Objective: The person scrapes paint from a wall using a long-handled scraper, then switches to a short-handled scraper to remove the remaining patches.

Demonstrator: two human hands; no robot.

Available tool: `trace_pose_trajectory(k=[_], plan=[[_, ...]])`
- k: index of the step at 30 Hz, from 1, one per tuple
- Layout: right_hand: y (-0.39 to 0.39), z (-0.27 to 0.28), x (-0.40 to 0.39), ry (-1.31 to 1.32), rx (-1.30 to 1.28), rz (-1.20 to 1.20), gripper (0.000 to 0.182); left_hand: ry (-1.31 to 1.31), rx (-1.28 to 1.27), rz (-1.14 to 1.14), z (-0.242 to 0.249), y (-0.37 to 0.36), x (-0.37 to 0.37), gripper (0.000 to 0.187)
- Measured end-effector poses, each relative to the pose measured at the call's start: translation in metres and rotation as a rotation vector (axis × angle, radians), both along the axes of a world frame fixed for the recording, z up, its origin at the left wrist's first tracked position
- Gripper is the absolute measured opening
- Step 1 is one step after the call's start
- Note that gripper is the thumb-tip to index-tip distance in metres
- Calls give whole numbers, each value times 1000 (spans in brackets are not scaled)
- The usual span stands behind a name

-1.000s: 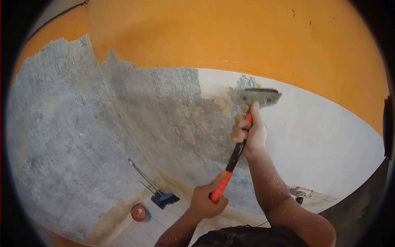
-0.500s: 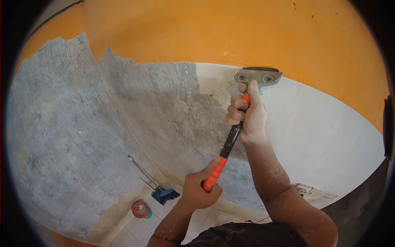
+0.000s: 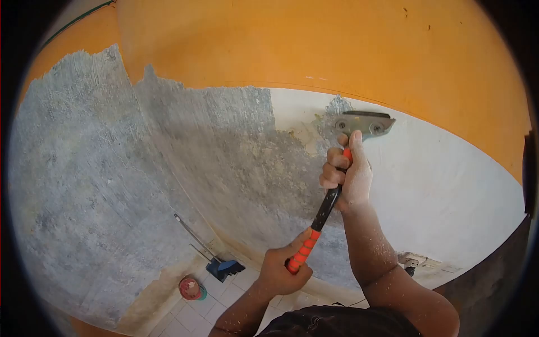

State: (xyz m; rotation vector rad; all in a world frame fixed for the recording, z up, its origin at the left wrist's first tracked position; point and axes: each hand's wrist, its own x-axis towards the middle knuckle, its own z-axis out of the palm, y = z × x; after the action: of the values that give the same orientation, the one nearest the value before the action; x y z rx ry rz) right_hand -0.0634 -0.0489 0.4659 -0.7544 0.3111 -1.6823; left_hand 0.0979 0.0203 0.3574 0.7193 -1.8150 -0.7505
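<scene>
A long-handled wall scraper [image 3: 368,123] with a wide metal head and a black and orange-red handle is held across the wall. My right hand [image 3: 349,171] is closed round the upper shaft just below the head, thumb laid along it. Lower down, my left hand [image 3: 285,268] wraps the orange-red grip at the handle's end. The head is over the white paint band [image 3: 443,163], just below the orange paint [image 3: 314,45]. Bare grey plaster [image 3: 224,129] lies left of it, and a small grey patch [image 3: 337,105] shows just above the blade's left end.
On the tiled floor [image 3: 193,314] below stand a red bucket [image 3: 190,288] and a blue dustpan and broom [image 3: 224,268] with a long handle against the wall. A wall socket with a plug [image 3: 411,265] is low on the right. A dark edge [image 3: 528,174] borders the far right.
The scraper and both hands have moved down and a little right, away from the orange edge. A grey scraped strip now shows where the blade was.
</scene>
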Motion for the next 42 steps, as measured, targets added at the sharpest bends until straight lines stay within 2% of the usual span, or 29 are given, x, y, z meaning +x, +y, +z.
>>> trace_pose_trajectory(k=[4,6,9,11,12,15,16,20,23,24,29,31,32,35,39,40,42], plan=[[-10,20,7,23,-46,-39,30,-27,94,3,14,-3,9,65],[-9,9,1,-17,-42,-2,30,-26,93,-19,13,-1,10,65],[-4,-2,-1,-32,3,3,31,-11,46,-45,-2,0,3,65],[-13,3,-3,17,-43,25,32,36,-130,0,0,-8,-1,64],[-15,16,2,43,-47,-6,32,-26,23,35,12,-7,2,64],[-10,25,9,-24,6,-2,29,9,94,0,22,-1,8,65],[-5,19,8,-31,32,-7,28,-29,27,19,11,1,6,65],[0,-13,-7,41,69,42,31,-14,44,6,-20,14,-7,65],[-17,18,1,81,-12,10,30,-20,-1,82,3,-4,-9,65],[-11,28,5,95,-4,-2,31,100,85,-4,5,-2,-8,66],[-5,-5,-1,57,51,25,28,25,-29,50,-17,11,-15,66],[-4,-6,0,112,89,-22,32,21,32,55,-22,11,-18,66],[-11,1,0,143,79,-37,32,28,-14,62,-21,4,-16,66],[-12,23,6,77,91,-9,28,80,32,28,5,5,-16,68],[1,-9,1,65,130,-16,27,18,4,16,-27,14,-16,71],[2,-11,-2,70,174,2,27,40,62,-18,-31,18,-21,70],[-3,-3,-4,121,138,-11,27,51,2,-11,-28,11,-26,71]])
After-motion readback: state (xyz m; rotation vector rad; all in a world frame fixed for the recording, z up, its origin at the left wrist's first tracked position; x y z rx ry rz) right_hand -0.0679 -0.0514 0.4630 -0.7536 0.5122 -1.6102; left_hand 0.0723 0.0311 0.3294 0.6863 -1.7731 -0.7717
